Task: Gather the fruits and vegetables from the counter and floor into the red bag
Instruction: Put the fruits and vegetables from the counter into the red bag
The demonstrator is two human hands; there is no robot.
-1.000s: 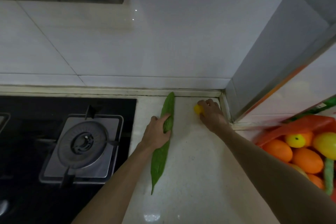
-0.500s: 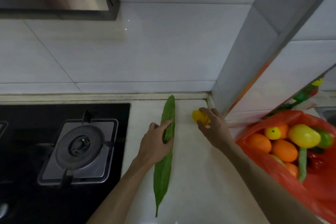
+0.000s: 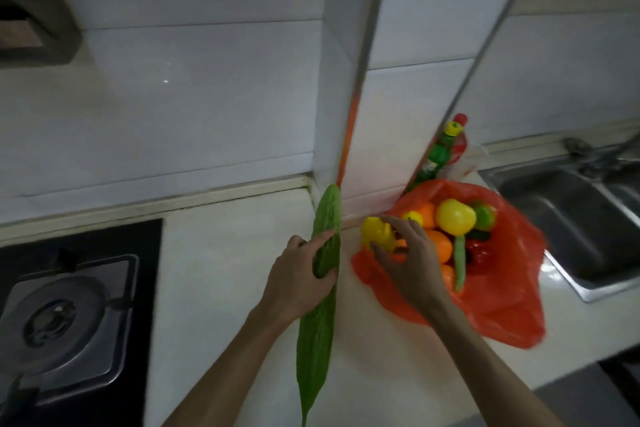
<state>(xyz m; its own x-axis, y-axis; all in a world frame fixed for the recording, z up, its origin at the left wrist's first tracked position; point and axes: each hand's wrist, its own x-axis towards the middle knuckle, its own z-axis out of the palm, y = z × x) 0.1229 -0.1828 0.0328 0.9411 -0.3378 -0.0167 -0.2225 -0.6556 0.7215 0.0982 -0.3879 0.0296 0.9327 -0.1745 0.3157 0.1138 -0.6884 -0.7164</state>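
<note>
A long green bitter gourd (image 3: 320, 319) lies lengthwise on the pale counter (image 3: 221, 288), and my left hand (image 3: 298, 279) is closed around its upper half. My right hand (image 3: 410, 262) holds a small yellow fruit (image 3: 375, 232) by the fingertips at the left rim of the red bag (image 3: 509, 302). The bag lies open on the counter beside the sink and holds oranges, a large yellow fruit (image 3: 454, 217), a green fruit, a long green bean and something red.
A gas hob (image 3: 65, 315) fills the left of the counter. A tiled pillar (image 3: 346, 80) juts out behind the gourd. Bottles (image 3: 443, 149) stand behind the bag. A steel sink (image 3: 585, 218) lies at the right, and the counter's front edge runs lower right.
My right hand has lifted the yellow fruit from the corner by the pillar and carried it right to the bag's rim. My left hand keeps its grip on the gourd. The view has swung right.
</note>
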